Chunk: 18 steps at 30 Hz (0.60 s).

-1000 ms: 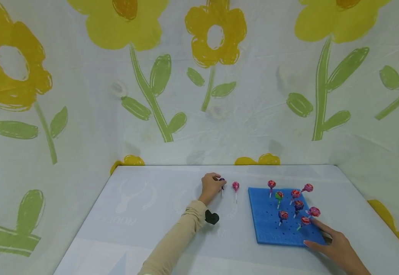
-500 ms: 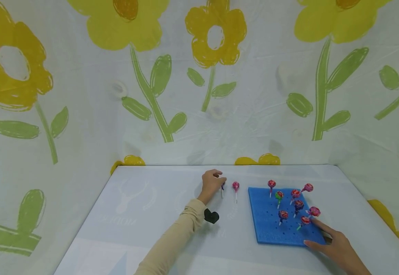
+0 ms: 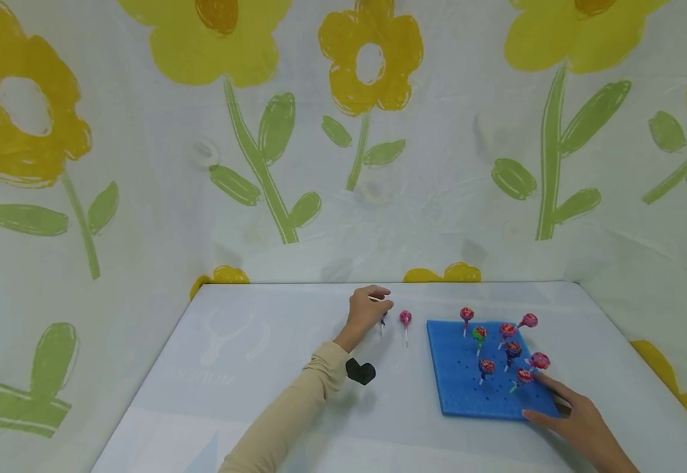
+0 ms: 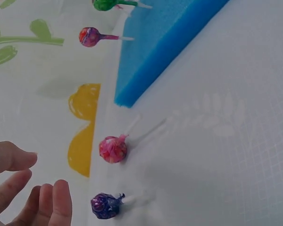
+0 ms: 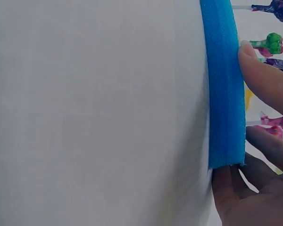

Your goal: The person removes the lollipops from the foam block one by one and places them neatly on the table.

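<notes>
Lollipops are what I'm watching near the middle of the head view. My left hand (image 3: 365,313) hangs just above the table (image 3: 248,387), fingers loosely curled and apart, holding nothing; the left wrist view shows the fingertips (image 4: 61,200) at the lower left of the frame, close to the purple lollipop (image 4: 105,205) but not touching it. That purple lollipop lies flat on the table, mostly hidden behind the hand in the head view. Just to its right lies the pink lollipop (image 3: 405,318), also flat, its white stick pointing toward the bottom of the frame.

My right hand (image 3: 576,424) sits at the lower right of the head view on the near right corner of the blue foam board (image 3: 461,387). Its fingers are nearly straight and spread: in the right wrist view one finger (image 5: 266,77) lies on top of the board and others rest against its corner and edge. I cannot tell how hard it presses.

Eight wrapped lollipops stand in the board's holes, clustered in its far right part, among them a green one (image 3: 480,333).
</notes>
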Tool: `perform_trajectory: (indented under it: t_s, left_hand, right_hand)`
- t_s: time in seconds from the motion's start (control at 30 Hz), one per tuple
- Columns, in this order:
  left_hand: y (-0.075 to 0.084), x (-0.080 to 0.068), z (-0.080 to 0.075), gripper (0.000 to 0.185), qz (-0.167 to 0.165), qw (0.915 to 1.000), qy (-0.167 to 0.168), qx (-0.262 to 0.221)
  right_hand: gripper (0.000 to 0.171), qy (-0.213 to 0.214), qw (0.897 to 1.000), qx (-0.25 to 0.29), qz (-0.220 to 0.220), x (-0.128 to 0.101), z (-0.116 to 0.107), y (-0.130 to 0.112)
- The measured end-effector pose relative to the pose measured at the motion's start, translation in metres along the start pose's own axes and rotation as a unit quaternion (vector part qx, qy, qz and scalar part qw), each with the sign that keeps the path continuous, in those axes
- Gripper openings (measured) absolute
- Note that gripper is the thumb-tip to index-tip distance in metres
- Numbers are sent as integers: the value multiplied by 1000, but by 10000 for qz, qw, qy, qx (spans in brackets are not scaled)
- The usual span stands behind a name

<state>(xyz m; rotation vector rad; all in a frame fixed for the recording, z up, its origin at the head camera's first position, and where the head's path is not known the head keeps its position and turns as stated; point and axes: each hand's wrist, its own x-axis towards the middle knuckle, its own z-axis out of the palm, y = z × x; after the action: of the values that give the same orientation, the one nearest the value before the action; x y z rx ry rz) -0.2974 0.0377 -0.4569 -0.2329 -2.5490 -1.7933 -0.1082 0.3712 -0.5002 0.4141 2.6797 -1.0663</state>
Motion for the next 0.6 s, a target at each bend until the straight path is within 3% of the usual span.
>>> perform_trajectory:
  t_s: [0.3, 0.6]
  left_hand:
    - [15, -17, -2, 18, 8, 9959, -577, -699]
    - [29, -35, 6, 16, 50, 9919, -982, -803]
  right_hand:
    - [105, -107, 9996, 200, 153, 3, -1, -3]
    - [107, -123, 9996, 230, 95, 1, -1, -6]
